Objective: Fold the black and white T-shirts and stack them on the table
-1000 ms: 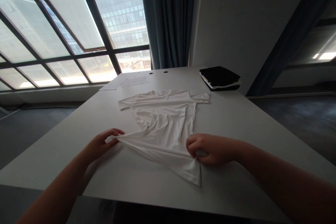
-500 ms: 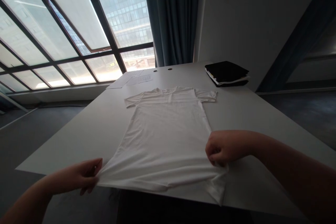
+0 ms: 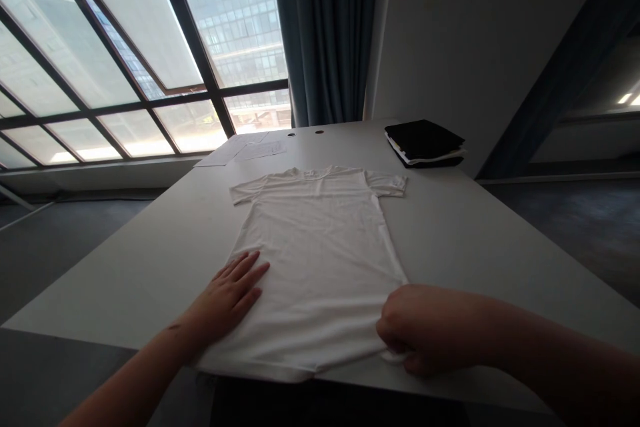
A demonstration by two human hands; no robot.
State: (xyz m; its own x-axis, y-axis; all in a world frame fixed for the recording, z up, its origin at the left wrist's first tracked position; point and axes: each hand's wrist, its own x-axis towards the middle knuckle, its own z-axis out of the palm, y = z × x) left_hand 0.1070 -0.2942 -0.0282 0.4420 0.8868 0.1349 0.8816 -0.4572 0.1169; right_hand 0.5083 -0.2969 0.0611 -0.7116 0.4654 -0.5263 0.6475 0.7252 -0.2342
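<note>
At left, the left hand (image 3: pixel 227 293) lies palm down, fingers extended and a little apart, on the left side of the shirt (image 3: pixel 320 240); its forearm slants in from the near side. At centre, facing me across the room, the shirt is spread on the tabletop (image 3: pixel 150 267), neck outermost, hem at the near edge. The step in hand appears to be smoothing it flat. At right, the right hand (image 3: pixel 415 327), knuckles up, is curled tightly about the lower right corner, where cloth bunches; the next move seems to call for drawing that corner level with the hem.
</note>
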